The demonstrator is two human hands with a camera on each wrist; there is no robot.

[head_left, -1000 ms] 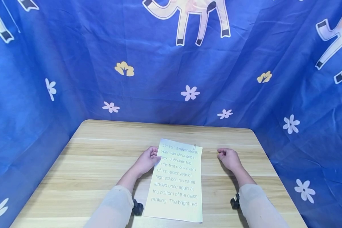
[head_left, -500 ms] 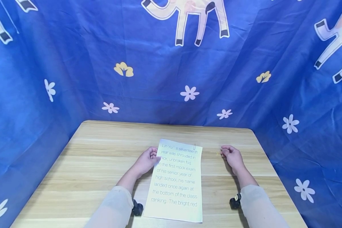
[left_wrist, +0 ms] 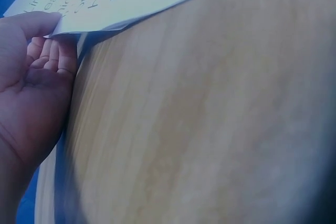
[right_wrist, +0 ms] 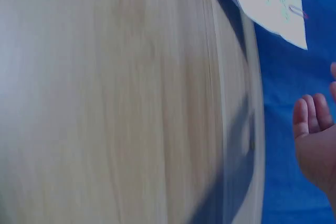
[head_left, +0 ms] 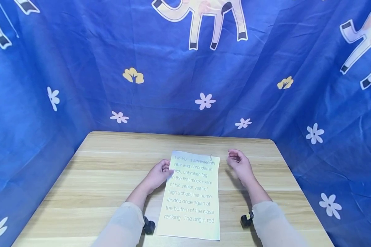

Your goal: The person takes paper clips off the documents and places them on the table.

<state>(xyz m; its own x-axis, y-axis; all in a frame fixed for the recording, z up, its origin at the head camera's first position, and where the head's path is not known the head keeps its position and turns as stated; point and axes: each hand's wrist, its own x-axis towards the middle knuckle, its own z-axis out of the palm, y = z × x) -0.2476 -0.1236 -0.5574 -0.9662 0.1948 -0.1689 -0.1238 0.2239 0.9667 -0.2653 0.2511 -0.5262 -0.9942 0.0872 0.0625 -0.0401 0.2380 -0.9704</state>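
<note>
My left hand (head_left: 157, 176) pinches the left edge of a printed sheet of paper (head_left: 194, 192) between thumb and fingers. In the left wrist view, the thumb (left_wrist: 39, 23) lies on top of the sheet and the other fingers (left_wrist: 52, 56) are underneath. A paper clip (head_left: 211, 157) sits on the sheet's top edge near the right corner; it looks reddish in the right wrist view. Just right of that corner, my right hand (head_left: 242, 168) hovers over the table, fingers loosely bent and holding nothing visible. The small yellow item seen earlier is not visible in the head view now.
The wooden table (head_left: 105, 192) extends on both sides of the sheet. A blue curtain (head_left: 173, 79) with animal and flower prints surrounds its back and sides. Small black devices, one of them a wrist camera (head_left: 246, 219), are strapped below the sleeves.
My right hand let go of a small yellow item on the table and drew back right. It then moved left and farther away, toward the sheet's corner. The left hand keeps its grip.
</note>
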